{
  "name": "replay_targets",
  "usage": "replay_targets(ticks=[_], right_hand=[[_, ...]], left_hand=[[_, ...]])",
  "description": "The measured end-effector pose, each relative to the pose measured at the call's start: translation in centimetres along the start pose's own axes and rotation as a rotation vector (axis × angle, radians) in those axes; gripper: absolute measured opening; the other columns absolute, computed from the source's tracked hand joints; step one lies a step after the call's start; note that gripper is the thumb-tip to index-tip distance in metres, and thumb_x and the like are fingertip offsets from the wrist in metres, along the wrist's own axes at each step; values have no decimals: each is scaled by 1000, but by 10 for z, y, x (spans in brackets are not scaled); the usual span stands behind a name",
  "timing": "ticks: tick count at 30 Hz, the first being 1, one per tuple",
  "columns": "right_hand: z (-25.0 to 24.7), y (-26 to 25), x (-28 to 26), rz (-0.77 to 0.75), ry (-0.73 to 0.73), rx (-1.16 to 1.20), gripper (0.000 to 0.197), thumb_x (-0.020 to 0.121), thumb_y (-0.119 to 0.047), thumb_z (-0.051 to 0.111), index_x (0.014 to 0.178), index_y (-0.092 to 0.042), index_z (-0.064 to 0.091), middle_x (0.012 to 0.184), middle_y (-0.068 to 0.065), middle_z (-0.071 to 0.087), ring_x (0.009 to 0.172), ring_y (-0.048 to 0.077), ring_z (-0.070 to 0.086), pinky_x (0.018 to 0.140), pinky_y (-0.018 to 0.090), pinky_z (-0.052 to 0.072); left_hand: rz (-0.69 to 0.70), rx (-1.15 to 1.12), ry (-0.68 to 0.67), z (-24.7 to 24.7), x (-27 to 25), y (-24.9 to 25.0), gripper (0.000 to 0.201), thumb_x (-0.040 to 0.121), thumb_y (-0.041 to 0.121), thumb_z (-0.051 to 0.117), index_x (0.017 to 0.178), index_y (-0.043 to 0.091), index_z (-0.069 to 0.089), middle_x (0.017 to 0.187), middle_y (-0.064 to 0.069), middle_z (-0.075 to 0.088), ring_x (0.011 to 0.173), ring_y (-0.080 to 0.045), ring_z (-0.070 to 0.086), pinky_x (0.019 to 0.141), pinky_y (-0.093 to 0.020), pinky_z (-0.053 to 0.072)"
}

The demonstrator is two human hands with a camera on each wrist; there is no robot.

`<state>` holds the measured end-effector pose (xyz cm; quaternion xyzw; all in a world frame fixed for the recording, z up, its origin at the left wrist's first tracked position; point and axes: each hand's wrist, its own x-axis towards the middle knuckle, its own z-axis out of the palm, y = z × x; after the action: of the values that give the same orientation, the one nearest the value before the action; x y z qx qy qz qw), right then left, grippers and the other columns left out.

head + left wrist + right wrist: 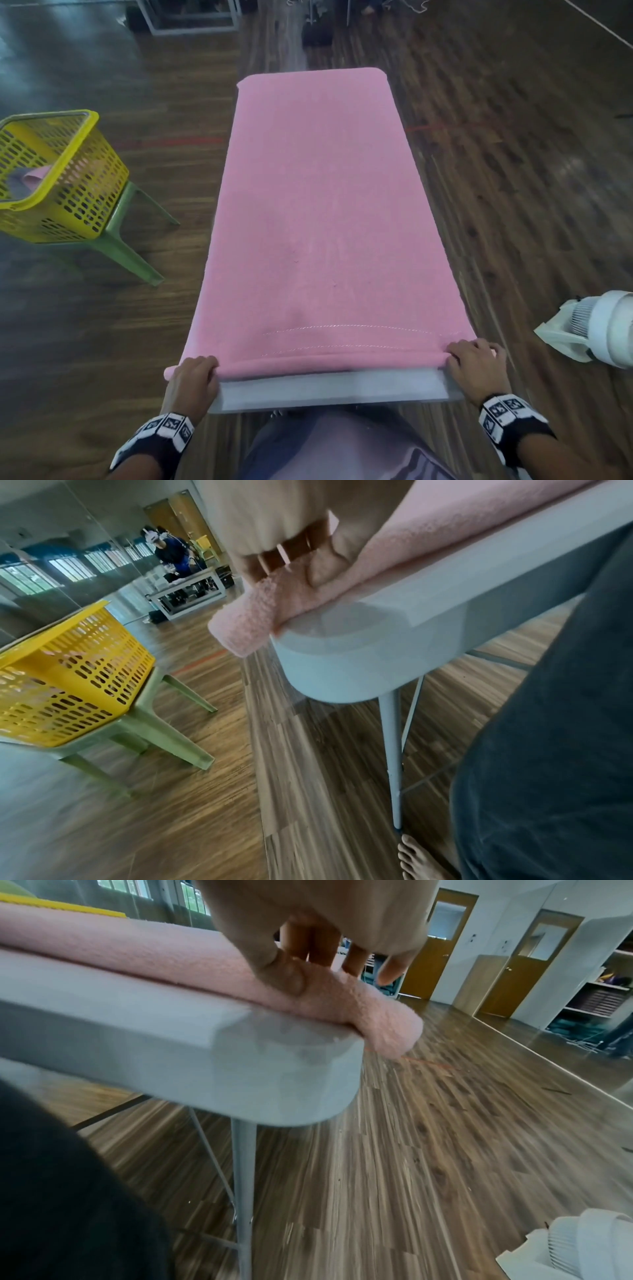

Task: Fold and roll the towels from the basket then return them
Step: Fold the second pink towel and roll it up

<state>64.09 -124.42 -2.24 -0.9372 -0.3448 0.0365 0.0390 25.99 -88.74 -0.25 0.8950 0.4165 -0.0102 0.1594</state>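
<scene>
A long pink towel (315, 212) lies flat along a narrow grey table (329, 390), covering almost all of it. Its near end is turned over into a thin roll (325, 364) just behind the table's front edge. My left hand (193, 377) grips the roll's left end (246, 620), thumb (325, 569) pressed on the terry. My right hand (474, 365) grips the right end (377, 1015), thumb (284, 974) on top and fingers curled over it. A yellow slotted basket (58, 174) stands to the left on a green stool, with pink cloth (34, 175) inside.
The green stool (126, 246) holds the basket left of the table over a wood floor. A white fan (596, 325) lies on the floor at the right. Thin grey table legs (390, 750) stand near my bare foot (418, 859). Another person works at a far table (192, 588).
</scene>
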Motion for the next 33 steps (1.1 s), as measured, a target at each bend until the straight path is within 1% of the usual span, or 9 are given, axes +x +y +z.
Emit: replay_targets(ticks=[2,6,9,13,16,19,24,28,33], right_hand=[[-1,-5,10,5,-21,-57,21,75,-25,48,70,-25,68,66,-4,65,68,24,60,78,42,31],[-3,-6,21,53,-63,-2,18,68,-10,68,83,-17,63,84,5,59,77,31,56,78,46,38],[3,-6,12,-18,-143,168,20,67,-5,69,80,-14,56,83,4,53,74,26,51,68,43,46],[11,-6,5,-41,-175,174,35,64,-13,75,94,-18,58,98,1,59,86,20,54,80,42,50],[13,-6,10,-25,-157,214,37,69,-10,77,105,-14,66,111,6,66,99,25,59,92,47,48],[5,-11,23,-22,-95,205,22,74,-19,63,95,-18,70,99,2,71,88,27,60,83,44,44],[-9,-19,46,-34,-154,112,39,78,-32,35,92,-19,69,90,2,69,80,27,56,80,43,37],[-11,-23,56,22,-75,86,18,76,-11,68,93,-14,64,96,10,58,87,34,52,79,47,37],[-1,-28,46,-46,-103,155,28,62,0,72,86,-9,59,91,10,57,79,32,51,71,43,43]], left_hand=[[-75,55,-54,-6,13,6,8,72,11,60,76,16,65,68,-3,62,66,-32,59,59,-35,40],[-135,149,-78,-12,25,16,16,71,12,63,86,14,55,80,-8,54,70,-33,53,59,-43,43],[-81,74,-9,-5,26,15,14,74,7,64,82,11,52,78,-8,52,68,-34,52,56,-40,41],[4,29,3,12,16,8,39,58,-5,70,92,7,56,89,-10,52,76,-31,47,64,-44,49],[3,61,73,17,10,4,31,73,13,60,103,5,62,102,-12,59,90,-33,50,79,-48,49],[48,81,126,16,15,-1,40,81,25,40,102,5,67,104,-11,64,95,-35,55,86,-47,46],[4,216,-7,-7,46,10,34,73,33,43,89,18,69,88,-2,70,82,-30,61,81,-47,39],[-28,238,27,-18,70,16,18,77,14,67,93,14,60,90,-9,58,83,-34,52,76,-49,40],[-6,31,31,-1,69,24,27,68,-9,64,81,8,48,83,-11,48,72,-29,42,59,-39,36]])
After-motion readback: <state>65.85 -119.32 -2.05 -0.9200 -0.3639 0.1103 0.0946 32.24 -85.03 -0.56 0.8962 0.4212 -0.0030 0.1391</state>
